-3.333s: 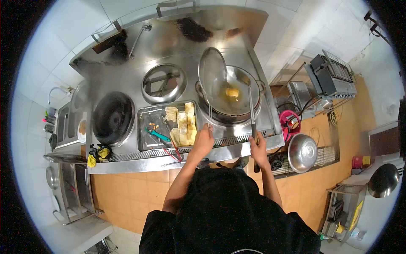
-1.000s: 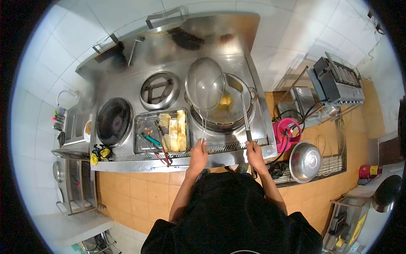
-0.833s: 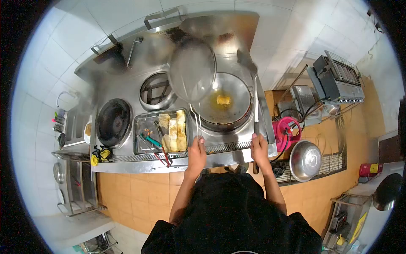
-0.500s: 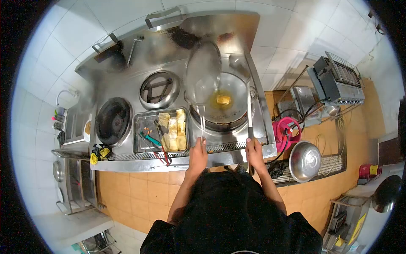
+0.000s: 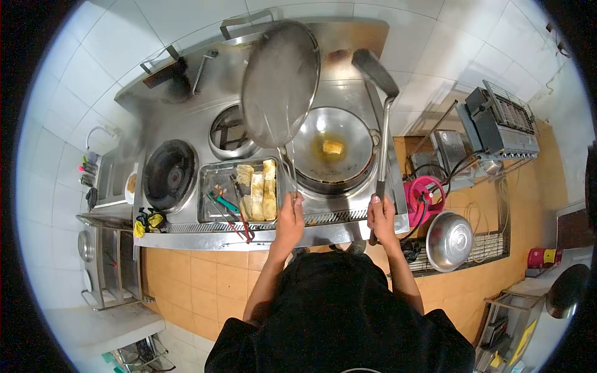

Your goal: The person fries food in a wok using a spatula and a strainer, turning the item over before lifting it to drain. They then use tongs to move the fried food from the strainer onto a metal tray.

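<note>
My left hand (image 5: 290,222) is closed round the handle of a large wire-mesh skimmer (image 5: 280,81), raised tilted above the stove and up against the backsplash. My right hand (image 5: 382,219) grips a long-handled wok spatula (image 5: 384,127), its broad metal head up and clear of the pan. Between the two tools sits a wok (image 5: 305,163) on the right burner, with a golden block of food (image 5: 333,147) lying in a little yellow oil. Left of the wok, a metal tray (image 5: 207,183) holds several pale yellow pieces (image 5: 269,189) and tongs with a teal part (image 5: 224,203).
A bare burner ring (image 5: 224,133) lies behind the tray, and a blackened wok (image 5: 169,174) sits at the left. Yellow-black cloth (image 5: 149,221) rests on the stove's front edge. On the right are a pink bucket (image 5: 435,193), a steel bowl (image 5: 449,241) and a gas appliance (image 5: 497,118).
The skimmer has risen up and left, away from the wok. The spatula has lifted off the wok's right side and swung up and right. The food stays in the wok.
</note>
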Motion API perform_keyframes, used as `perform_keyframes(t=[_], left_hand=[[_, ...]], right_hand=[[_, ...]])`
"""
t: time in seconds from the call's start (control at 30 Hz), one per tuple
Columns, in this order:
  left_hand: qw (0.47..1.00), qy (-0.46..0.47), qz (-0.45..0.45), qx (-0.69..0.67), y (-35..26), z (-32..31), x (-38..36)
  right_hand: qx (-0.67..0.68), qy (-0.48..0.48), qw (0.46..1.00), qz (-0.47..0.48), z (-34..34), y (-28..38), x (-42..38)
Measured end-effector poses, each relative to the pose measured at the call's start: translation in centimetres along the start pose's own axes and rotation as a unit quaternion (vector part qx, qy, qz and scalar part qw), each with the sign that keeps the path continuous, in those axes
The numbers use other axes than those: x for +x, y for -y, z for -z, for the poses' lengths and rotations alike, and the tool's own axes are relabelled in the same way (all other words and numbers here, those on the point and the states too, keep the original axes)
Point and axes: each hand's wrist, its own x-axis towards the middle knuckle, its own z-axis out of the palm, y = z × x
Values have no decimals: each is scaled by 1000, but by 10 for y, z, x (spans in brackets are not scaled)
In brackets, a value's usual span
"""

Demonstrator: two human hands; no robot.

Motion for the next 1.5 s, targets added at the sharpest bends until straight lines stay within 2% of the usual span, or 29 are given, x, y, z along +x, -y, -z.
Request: perform_keyframes(t=[0.13,0.2,0.33,0.4,0.47,0.53,0.6,0.67,0.7,0.73,0.8,0.83,0.87,0.97,1.0,1.07,1.1,1.17,1.27,1.33,1.5], left_hand=[[997,37,44,43,16,-9,-15],[995,63,56,60,32,-17,-18],[998,33,44,33,28,-15,-17],[999,25,44,3,19,-10,-13],[999,18,44,-26,16,-8,-8],[998,22,33,-56,15,-8,-5],[999,25,13,-24,27,-15,-7],[1000,26,-10,9,30,-18,-11],[998,27,21,62,30,-19,-14],[992,28,53,114,30,-18,-17],[992,33,49,113,36,-19,-20],[992,37,45,110,38,-20,-20],[992,36,44,111,40,-21,-21],[996,4,29,79,24,-20,-18],[999,4,38,34,21,-16,-16],[999,5,51,-10,18,-13,-14],[999,4,50,-21,17,-12,-12],[998,2,48,-32,19,-12,-11],[999,7,-3,32,32,-18,-16],[995,-7,33,92,36,-21,-24],[997,-3,15,76,27,-18,-25]], right_hand=[[-5,15,997,-71,-1,-24,-13],[-66,10,990,-127,1,-34,-16],[-74,-11,992,-99,1,-23,-12],[-104,-9,995,-8,5,-19,-2],[-48,15,999,10,-4,9,-1],[-26,20,999,8,-5,4,0],[-3,29,1000,8,-4,-8,1],[-13,25,999,-44,0,-28,-4],[-11,27,996,-90,3,-32,-7],[-9,28,995,-90,6,-36,-9],[-3,26,986,-164,9,-41,-12],[-7,27,985,-168,11,-37,-13],[-6,28,985,-168,13,-39,-10],[-55,22,996,-60,18,-25,-4],[-55,21,996,-61,18,-17,-1],[-48,22,999,6,18,-7,3],[-14,46,998,-29,21,1,3],[-20,46,998,-34,23,-9,2],[-52,39,997,-35,23,-39,0],[-46,18,985,-167,23,-47,-7],[-40,16,987,-153,23,-47,-10]])
